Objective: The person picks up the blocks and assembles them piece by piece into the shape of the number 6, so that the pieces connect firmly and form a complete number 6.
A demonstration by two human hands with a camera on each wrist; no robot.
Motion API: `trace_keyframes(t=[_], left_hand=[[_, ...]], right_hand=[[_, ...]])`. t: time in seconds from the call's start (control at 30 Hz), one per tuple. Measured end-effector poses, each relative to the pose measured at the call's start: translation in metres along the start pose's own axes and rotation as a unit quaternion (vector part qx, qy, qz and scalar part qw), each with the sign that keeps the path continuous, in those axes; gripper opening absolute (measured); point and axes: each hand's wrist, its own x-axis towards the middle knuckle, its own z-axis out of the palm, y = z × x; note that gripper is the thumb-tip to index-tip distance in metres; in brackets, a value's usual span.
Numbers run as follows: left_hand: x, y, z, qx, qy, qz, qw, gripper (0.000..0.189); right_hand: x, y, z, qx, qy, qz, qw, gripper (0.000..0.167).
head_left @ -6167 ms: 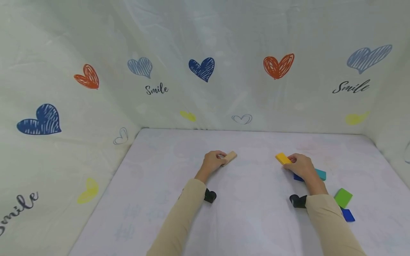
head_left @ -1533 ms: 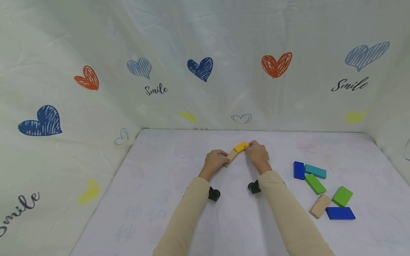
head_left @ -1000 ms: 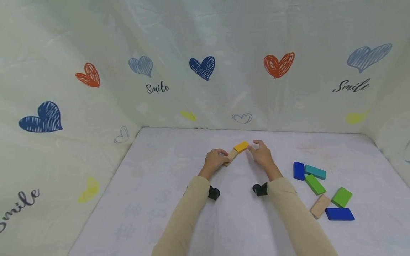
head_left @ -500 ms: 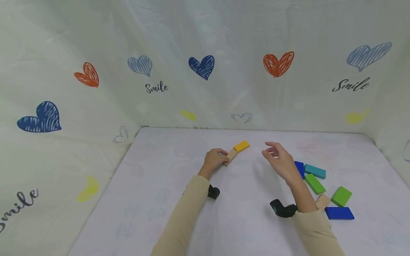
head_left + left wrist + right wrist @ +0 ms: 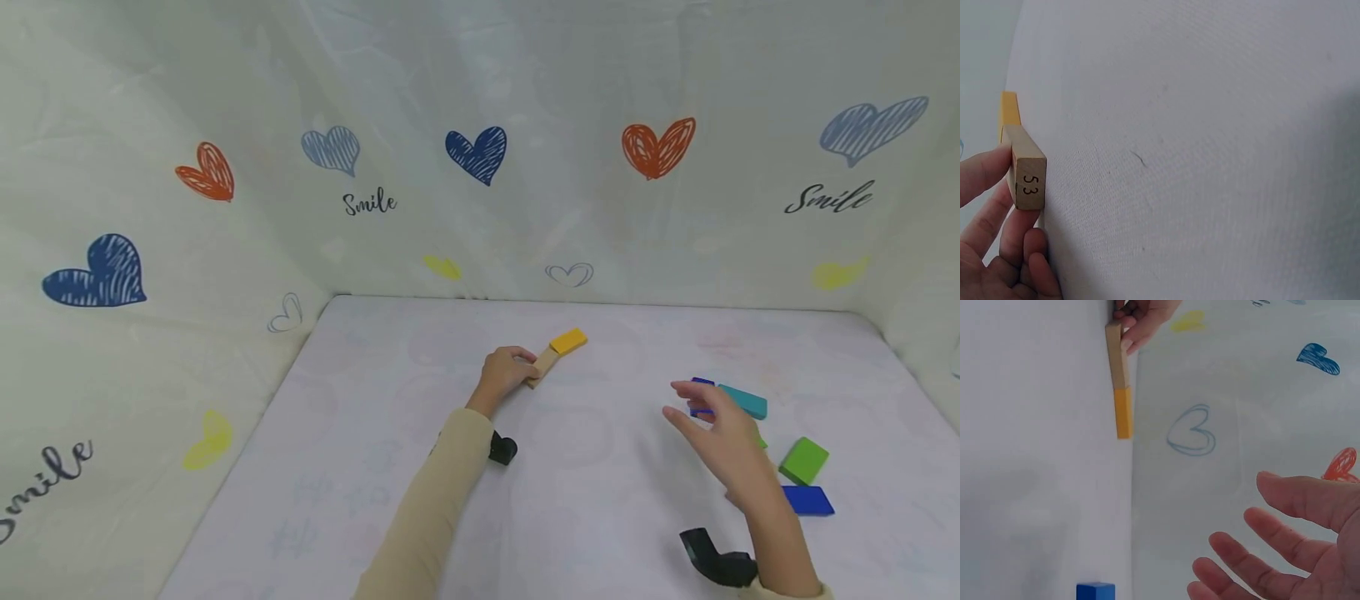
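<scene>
My left hand (image 5: pixel 504 377) pinches a plain wooden block (image 5: pixel 544 363) lying on the table; its end is marked 53 in the left wrist view. Touching the far end of that block is a yellow block (image 5: pixel 569 341), set at a slight angle to it. My right hand (image 5: pixel 723 442) is raised over the right side of the table, fingers spread and holding nothing. Beneath and beside it lie a blue block (image 5: pixel 702 382), a teal block (image 5: pixel 744 402), a green block (image 5: pixel 804 461) and another blue block (image 5: pixel 809 500). The right hand mostly hides a second green block and a wooden one.
A white cloth covers the table (image 5: pixel 420 483). Behind it hangs a pale sheet (image 5: pixel 555 217) printed with hearts and the word Smile. Dark wrist-camera mounts (image 5: pixel 718 560) jut from both wrists.
The right hand brought the yellow block to the wooden block, let go, and moved back right and nearer over the loose blocks. The left hand has kept its hold on the wooden block.
</scene>
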Motion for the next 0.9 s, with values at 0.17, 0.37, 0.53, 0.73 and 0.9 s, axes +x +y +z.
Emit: trace_keyframes(t=[0.17, 0.37, 0.53, 0.73, 0.9], left_hand=[[-0.001, 0.001, 0.0, 0.0, 0.0, -0.003, 1.0, 0.022], [0.0, 0.0, 0.0, -0.006, -0.003, 0.001, 1.0, 0.022], [0.001, -0.002, 0.002, -0.008, -0.003, 0.002, 1.0, 0.022], [0.001, -0.001, 0.002, 0.002, 0.001, -0.002, 1.0, 0.021], [0.001, -0.001, 0.002, -0.004, 0.002, -0.005, 1.0, 0.021]], right_hand=[[-0.021, -0.009, -0.013, -0.041, -0.015, 0.048, 0.9979, 0.061], [-0.027, 0.012, -0.017, -0.076, -0.021, 0.101, 0.9918, 0.062], [-0.024, 0.045, -0.017, -0.083, -0.032, 0.176, 0.9803, 0.073], [-0.022, 0.104, -0.007, -0.102, -0.021, 0.202, 0.9738, 0.08], [-0.03, 0.087, -0.016, -0.116, -0.035, 0.177, 0.9766, 0.069]])
